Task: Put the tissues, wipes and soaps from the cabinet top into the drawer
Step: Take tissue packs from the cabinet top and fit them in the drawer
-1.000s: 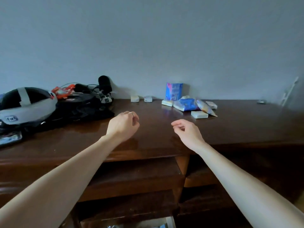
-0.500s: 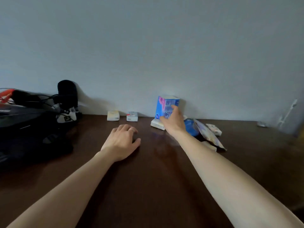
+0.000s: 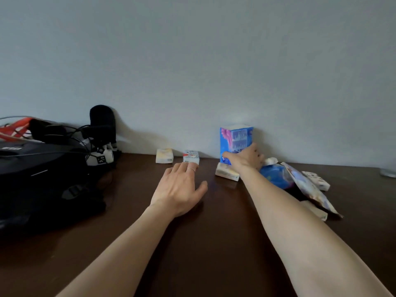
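A tall blue tissue pack (image 3: 235, 140) stands upright against the wall, and my right hand (image 3: 246, 158) is wrapped around its lower part. Just below it lies a small white soap box (image 3: 226, 173). My left hand (image 3: 179, 187) lies flat and open on the dark wooden cabinet top (image 3: 203, 243), fingertips touching a small white pack (image 3: 191, 156). Another small cream pack (image 3: 164, 155) sits left of that. Right of my forearm lie a blue wipes pack (image 3: 275, 175), a long printed pouch (image 3: 308, 187) and two more small white boxes (image 3: 317, 178). The drawer is out of view.
A black bag (image 3: 42, 174) with cables, a red strap and a black microphone (image 3: 102, 123) fills the left side of the top. A grey wall runs directly behind the items. A small object (image 3: 388, 173) sits at the far right edge.
My view has moved in closer to the cabinet top. My right hand has slid down the blue tissue pack and closed on its lower part; my left hand has reached forward to the small white pack.
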Motion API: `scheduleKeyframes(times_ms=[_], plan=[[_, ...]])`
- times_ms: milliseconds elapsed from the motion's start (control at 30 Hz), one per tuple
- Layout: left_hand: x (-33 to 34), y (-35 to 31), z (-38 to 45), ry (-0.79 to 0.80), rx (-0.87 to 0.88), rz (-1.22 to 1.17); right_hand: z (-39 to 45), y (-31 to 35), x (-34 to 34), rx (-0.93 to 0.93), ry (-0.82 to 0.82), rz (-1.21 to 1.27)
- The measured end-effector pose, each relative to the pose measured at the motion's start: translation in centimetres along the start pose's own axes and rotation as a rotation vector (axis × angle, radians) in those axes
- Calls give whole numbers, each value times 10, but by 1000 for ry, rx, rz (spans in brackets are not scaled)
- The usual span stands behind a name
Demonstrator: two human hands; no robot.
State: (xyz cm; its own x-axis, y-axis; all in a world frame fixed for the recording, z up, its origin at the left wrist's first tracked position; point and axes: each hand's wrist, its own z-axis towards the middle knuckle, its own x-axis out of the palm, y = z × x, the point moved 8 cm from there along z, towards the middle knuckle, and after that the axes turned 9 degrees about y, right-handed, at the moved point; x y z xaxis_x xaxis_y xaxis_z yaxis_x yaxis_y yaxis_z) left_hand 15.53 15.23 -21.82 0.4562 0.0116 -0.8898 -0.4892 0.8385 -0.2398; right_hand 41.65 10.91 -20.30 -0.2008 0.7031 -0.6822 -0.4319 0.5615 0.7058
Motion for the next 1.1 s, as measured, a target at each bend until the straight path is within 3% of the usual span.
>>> scheduleKeyframes(times_ms=[100, 167, 233, 300, 367, 467, 533, 633, 767, 900, 1000, 1100], plan=[[-26, 2, -9, -215, -10, -160, -32, 34, -18, -387, -108, 16], [-50, 10, -25, -464, -41, -295, -60, 52, -17, -604, 41, -47], [-59, 23, -39, -563, -135, -419, -94, 60, -8, -763, 286, -194], [-47, 36, -37, -397, -231, -595, -125, 59, -4, -898, 431, -368], [-25, 39, -33, -141, -279, -670, -137, 54, -12, -895, 482, -347], [-17, 26, -36, -4, -218, -395, -123, 34, -41, -663, 331, -294], [-20, 15, -38, 25, -171, -242, -106, 3, -58, -418, 216, -421], [-29, 6, -31, 102, -141, -114, -103, -39, -64, -188, 314, -667], [-41, -5, -11, 239, -114, 72, -115, -30, -71, -337, 292, -667], [-42, -11, -2, 353, -115, 307, -141, -22, -76, -422, 294, -512], [-32, -5, -20, 428, -211, 158, -164, -18, -96, -470, 146, -270], [-43, 1, -50, 365, -312, 73, -198, -13, -114, -570, 77, -92]])
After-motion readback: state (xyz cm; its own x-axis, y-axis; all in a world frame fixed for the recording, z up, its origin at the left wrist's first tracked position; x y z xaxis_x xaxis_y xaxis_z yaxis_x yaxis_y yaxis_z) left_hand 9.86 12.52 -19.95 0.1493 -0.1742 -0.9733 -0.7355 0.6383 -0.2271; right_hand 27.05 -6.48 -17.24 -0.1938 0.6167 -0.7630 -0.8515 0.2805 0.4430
